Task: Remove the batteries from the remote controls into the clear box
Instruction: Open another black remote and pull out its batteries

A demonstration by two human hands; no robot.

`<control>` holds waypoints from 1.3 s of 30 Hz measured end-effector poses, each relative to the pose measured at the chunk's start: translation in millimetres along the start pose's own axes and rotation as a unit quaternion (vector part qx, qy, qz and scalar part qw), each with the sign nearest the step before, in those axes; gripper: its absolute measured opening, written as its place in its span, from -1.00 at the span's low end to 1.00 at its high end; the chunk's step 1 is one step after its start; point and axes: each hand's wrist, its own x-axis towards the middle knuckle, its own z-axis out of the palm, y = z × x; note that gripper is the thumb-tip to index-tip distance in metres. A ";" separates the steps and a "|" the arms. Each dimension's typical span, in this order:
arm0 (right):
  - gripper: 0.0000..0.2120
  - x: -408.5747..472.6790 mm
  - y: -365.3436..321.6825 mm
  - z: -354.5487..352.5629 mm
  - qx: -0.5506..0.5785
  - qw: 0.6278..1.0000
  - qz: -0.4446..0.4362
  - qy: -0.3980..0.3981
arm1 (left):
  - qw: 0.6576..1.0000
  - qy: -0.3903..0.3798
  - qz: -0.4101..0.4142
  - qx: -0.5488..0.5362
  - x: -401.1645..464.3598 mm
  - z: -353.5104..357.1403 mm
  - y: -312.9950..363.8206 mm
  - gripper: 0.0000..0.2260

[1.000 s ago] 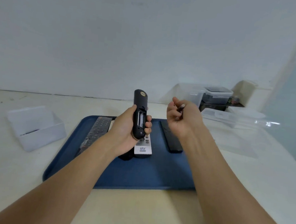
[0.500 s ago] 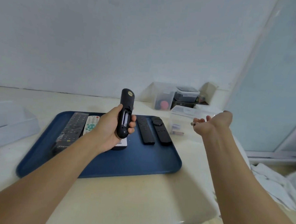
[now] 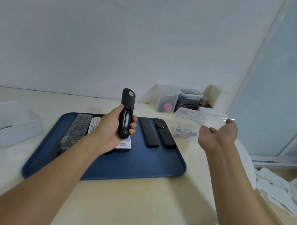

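Several batteries [image 3: 184, 132] already lie in the bottom of the clear box [image 3: 198, 123], which stands on the desk [image 3: 138, 203] just right of the blue tray [image 3: 140, 166]. The right hand [image 3: 216, 134] hangs at the box's near side, fingers loosely curled and holding nothing that shows. The left hand [image 3: 111, 132] grips the black remote [image 3: 126, 114] upright above the tray, its back compartment open toward the camera — 1 pale cell seems to remain inside, though that is hard to tell. To do this step well, bring the free hand back to the compartment, lever the cell up from one end and pinch it firmly; 4 more remotes wait flat on the tray — keep the held one apart from them
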 end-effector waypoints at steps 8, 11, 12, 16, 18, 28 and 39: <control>-0.93 -58.6 92.6 30.9 -0.231 0.938 0.082 -0.244 | 0.993 0.080 0.067 0.052 -14.3 -10.1 28.2 -0.81; -0.91 -76.3 135.5 55.4 -0.439 0.809 0.032 -0.390 | 0.969 0.152 0.139 0.135 -25.6 -31.7 57.8 -0.86; -0.90 -81.3 148.2 62.8 -0.489 0.756 -0.010 -0.435 | 0.955 0.176 0.160 0.176 -31.7 -42.2 69.5 -0.87; -0.79 -103.6 205.3 89.8 -0.586 0.517 -0.194 -0.593 | 0.895 0.281 0.223 0.267 -71.4 -97.3 118.2 -0.91; -0.70 -114.1 233.4 96.3 -0.606 0.432 -0.243 -0.622 | 0.862 0.346 0.238 0.283 -90.5 -121.5 136.2 -0.89; -0.44 -128.2 293.8 97.0 -0.716 0.225 -0.296 -0.591 | 0.854 0.423 0.135 0.270 -131.2 -201.3 128.3 -0.66; -0.52 -134.2 295.0 113.6 -0.685 0.245 -0.370 -0.578 | 0.868 0.305 0.187 0.344 -145.0 -196.1 110.8 -0.42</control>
